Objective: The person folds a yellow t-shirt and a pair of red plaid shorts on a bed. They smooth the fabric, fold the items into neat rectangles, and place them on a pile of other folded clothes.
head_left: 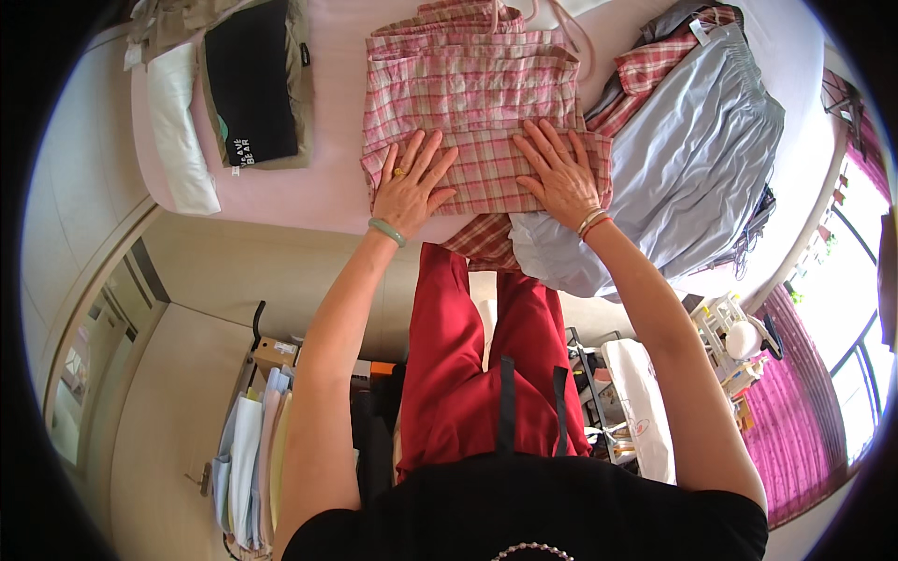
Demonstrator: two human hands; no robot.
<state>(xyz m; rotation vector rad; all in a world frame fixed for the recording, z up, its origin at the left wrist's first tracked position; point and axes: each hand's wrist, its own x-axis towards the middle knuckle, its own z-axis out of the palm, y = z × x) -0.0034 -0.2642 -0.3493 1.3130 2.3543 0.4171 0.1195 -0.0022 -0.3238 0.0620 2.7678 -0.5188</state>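
A pink and red plaid garment (468, 93) lies folded on the pale pink bed sheet (337, 112), with thin pink straps at its top right. Both palms press flat on its near folded part. My left hand (412, 182), with a ring and a green bangle, rests fingers spread near the left edge. My right hand (561, 178), with bracelets at the wrist, lies fingers spread near the right edge. Below the fold, more red plaid cloth (486, 238) hangs over the bed's near edge. Just right of my right hand spreads a light grey-blue garment (673, 168) with a gathered waistband.
At the left are a black folded shirt (251, 84) on an olive garment and a rolled white cloth (178, 131). Dark and plaid clothes (655, 65) lie at the far right. Behind me stand a rack of hanging cloths (248, 458) and a white bag (641, 402).
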